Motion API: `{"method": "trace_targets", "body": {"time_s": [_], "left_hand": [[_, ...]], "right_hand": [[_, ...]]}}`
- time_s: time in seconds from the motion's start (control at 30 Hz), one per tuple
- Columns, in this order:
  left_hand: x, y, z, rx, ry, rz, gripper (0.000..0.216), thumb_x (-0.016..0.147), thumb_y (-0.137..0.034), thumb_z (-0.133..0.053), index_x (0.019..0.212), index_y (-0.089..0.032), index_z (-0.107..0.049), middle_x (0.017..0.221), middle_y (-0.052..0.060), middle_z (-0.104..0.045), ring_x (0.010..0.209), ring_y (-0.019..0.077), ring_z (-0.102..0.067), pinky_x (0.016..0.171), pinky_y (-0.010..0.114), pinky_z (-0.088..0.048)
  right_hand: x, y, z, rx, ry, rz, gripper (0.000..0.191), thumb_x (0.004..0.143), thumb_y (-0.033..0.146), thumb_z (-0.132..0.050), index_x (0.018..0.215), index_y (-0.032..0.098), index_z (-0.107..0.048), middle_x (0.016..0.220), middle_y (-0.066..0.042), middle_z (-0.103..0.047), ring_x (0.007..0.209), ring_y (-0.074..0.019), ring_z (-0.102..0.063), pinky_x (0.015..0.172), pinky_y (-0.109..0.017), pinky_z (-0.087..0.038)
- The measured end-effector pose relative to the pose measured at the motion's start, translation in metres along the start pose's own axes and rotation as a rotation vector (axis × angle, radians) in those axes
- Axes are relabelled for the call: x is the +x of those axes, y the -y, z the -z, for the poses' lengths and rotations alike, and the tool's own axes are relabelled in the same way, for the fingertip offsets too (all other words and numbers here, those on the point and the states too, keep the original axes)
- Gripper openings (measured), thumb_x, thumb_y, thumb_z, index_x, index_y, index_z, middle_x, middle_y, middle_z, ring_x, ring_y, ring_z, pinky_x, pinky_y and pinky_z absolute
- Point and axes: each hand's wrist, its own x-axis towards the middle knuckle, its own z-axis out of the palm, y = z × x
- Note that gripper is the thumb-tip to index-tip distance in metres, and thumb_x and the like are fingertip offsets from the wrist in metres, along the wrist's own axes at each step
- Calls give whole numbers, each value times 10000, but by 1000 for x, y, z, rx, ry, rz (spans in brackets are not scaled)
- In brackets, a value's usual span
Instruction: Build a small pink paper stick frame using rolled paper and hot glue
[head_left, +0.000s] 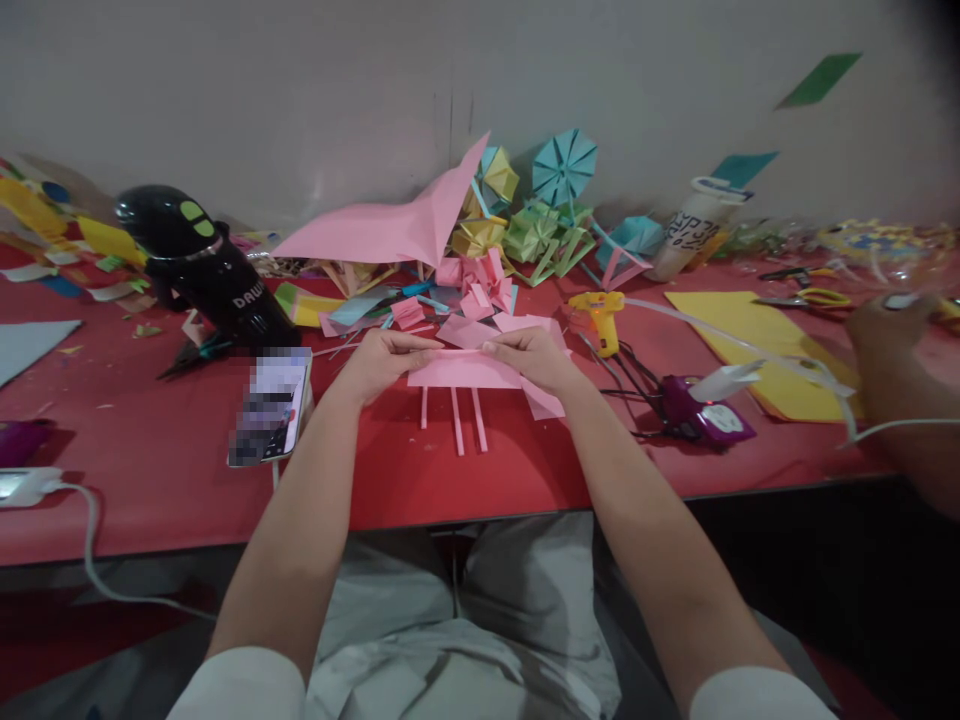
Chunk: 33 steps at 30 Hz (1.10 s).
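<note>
A pink sheet of paper (465,372) is stretched between my two hands, its far edge folded or rolled over into a narrow strip. My left hand (381,362) pinches the left end of that edge, and my right hand (531,356) pinches the right end. Below the sheet, thin pink paper sticks (457,420) lie on the red table (405,490), their upper ends hidden under it. More pink paper pieces (544,398) lie partly beneath my right hand. Behind the sheet sits a heap of folded pink paper pieces (480,285).
Left of my arm are a phone (270,410) and a black bottle (225,270). To the right stand a yellow glue gun (600,318) and a purple power socket (697,415) with cables. Paper umbrellas (564,168) line the wall. Another person's hand (889,330) is at far right, near scissors (814,298).
</note>
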Motion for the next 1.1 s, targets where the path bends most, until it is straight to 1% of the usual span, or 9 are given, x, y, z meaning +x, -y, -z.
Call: {"method": "trace_targets", "body": {"time_s": [0.17,0.3,0.43,0.57,0.7,0.87,1.1], "left_hand": [[-1,0,0,47,34,-67,402,644,-446,-840,940,-177,-802,911,93,-784,810,205,-696,754,327,-555],[0,-1,-4,108,34,-112,336,690,-407,-805,920,-164,-793,875,84,-775,790,193,-699,738,301,-552],[0,-3,-12,169,10,-161,266,705,-383,-786,851,-160,-788,846,73,-770,787,193,-701,749,292,-555],[-2,-5,-18,176,15,-150,253,698,-372,-783,838,-162,-785,853,68,-775,791,193,-705,776,300,-562],[-2,-5,-21,167,31,-133,252,696,-365,-779,851,-166,-785,844,61,-775,762,187,-702,730,296,-557],[-1,-3,-24,158,70,-107,296,704,-416,-786,880,-179,-794,848,67,-778,758,194,-702,689,302,-551],[0,-1,-25,192,34,-120,285,721,-409,-772,886,-180,-804,835,68,-783,746,191,-698,670,288,-541]], "right_hand": [[0,0,0,-13,-10,-11,414,709,598,-734,842,214,-809,778,-20,-723,714,-163,-600,628,-281,-474],[0,-2,-1,5,1,-7,399,703,586,-749,860,225,-809,824,-28,-745,765,-179,-637,690,-297,-510],[1,-2,-3,25,35,2,384,704,563,-757,877,224,-808,826,-38,-752,804,-192,-658,742,-321,-529],[0,-2,-4,44,58,14,372,698,540,-765,870,212,-808,826,-47,-754,791,-188,-659,757,-331,-530],[0,-1,-4,39,73,13,365,695,529,-770,869,210,-808,847,-56,-757,813,-195,-666,771,-334,-533],[-1,3,-5,53,100,6,376,689,541,-767,873,215,-807,865,-53,-758,829,-197,-667,791,-336,-534],[-2,8,-6,1,86,0,388,694,556,-753,846,202,-801,859,-50,-759,793,-197,-652,759,-335,-522]]}}
